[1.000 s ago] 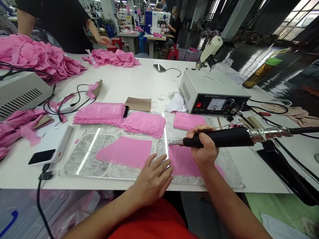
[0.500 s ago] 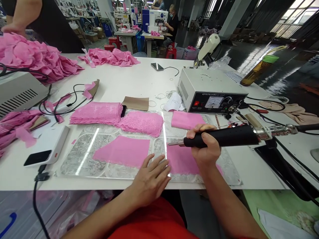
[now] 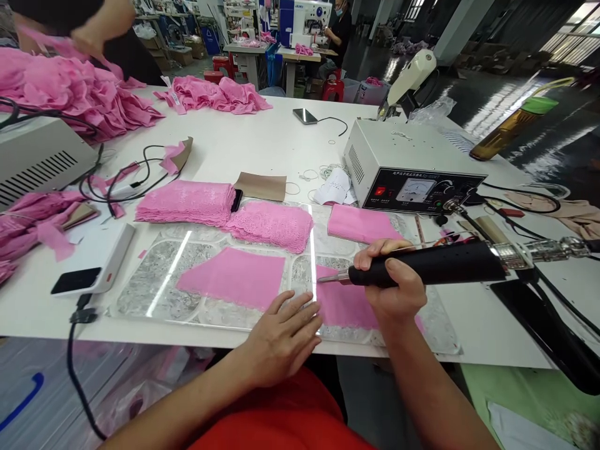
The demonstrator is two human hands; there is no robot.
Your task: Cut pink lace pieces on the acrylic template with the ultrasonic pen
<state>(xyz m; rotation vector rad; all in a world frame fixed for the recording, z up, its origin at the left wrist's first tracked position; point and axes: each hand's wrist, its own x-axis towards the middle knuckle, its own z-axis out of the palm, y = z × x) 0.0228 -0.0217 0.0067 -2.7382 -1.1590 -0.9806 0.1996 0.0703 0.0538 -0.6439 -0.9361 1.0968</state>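
My right hand (image 3: 396, 278) is wrapped round a black ultrasonic handpiece (image 3: 435, 264) with a narrow metal tip, which points left at the left edge of a pink fabric panel (image 3: 344, 306). Whether the tip touches the cloth I cannot tell. My left hand (image 3: 284, 334) lies flat, fingers stretched out, at the lower left edge of that panel. Just left of it is another pink panel (image 3: 239, 275) with a slanted left end. Both panels lie on a clear-topped, marbled board (image 3: 145, 294), where a bright strip runs beside the tip.
Behind the panels sit stacked pink lace pieces (image 3: 185, 203) and a folded pink cloth (image 3: 360, 223). A control box (image 3: 417, 165) with a dial stands back right, its cables running to the handpiece. A white power bank (image 3: 100, 259) lies left. A co-worker's hand (image 3: 103, 28) is over heaped pink cloth (image 3: 84, 94).
The tool tip has moved slightly towards me along the panel's left edge. My left hand stays nearly in place. The co-worker's hand has shifted right, lifting pink cloth. The camera has tilted down a little.
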